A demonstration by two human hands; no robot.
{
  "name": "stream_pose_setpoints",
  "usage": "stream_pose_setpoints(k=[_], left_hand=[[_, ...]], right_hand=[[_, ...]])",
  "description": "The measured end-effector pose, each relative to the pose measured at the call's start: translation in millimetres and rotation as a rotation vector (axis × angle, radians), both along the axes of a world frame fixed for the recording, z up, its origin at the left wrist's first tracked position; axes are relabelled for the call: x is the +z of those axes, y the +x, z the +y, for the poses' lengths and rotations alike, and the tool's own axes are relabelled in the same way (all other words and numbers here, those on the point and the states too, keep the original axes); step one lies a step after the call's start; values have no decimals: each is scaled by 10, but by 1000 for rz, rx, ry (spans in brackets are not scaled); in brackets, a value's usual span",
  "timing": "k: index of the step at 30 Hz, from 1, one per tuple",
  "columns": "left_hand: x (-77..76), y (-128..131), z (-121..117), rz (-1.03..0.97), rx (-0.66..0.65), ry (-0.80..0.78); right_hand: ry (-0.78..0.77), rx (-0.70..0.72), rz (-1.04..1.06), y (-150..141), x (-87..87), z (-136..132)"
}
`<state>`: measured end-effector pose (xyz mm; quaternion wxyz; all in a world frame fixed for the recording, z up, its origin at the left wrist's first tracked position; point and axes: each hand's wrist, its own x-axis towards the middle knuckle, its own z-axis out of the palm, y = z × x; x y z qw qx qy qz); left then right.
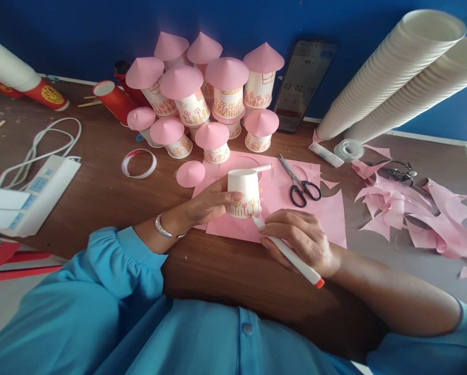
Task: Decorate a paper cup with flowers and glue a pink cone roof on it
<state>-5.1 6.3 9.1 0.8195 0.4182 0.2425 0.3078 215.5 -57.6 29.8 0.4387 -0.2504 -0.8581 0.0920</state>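
Note:
My left hand (212, 200) is closed round an upside-down white paper cup (244, 191) with orange and pink flowers drawn along its rim. My right hand (298, 239) grips a white marker (292, 255) with an orange end cap. Its tip touches the cup's lower edge. The cup stands over a sheet of pink paper (327, 219) on the wooden table (100, 192). A loose pink paper cone (190, 173) lies just left of the cup. Another white marker (262, 168) lies behind the cup.
A pile of decorated cups with pink cone roofs (206, 99) stands behind. Black scissors (300, 182) lie to the right, by a phone (304, 83), tape roll (348, 150), glue stick (326, 154), stacked white cups (393, 67) and pink scraps (413, 213). A power strip (41, 192) and tape ring (138, 163) are on the left.

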Motion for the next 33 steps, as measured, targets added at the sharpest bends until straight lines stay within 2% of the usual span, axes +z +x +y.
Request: stream_pose_setpoints(k=[6, 16, 22, 33], left_hand=[[15, -10, -6, -11, -3, -3], [4, 0, 2, -32, -23, 5], [-7, 5, 26, -39, 31, -3], [-21, 2, 30, -64, 8, -7]], right_hand=[[13, -39, -6, 6, -29, 17], [-1, 23, -6, 11, 11, 10], [19, -1, 11, 35, 22, 20], [28, -46, -13, 12, -15, 22]])
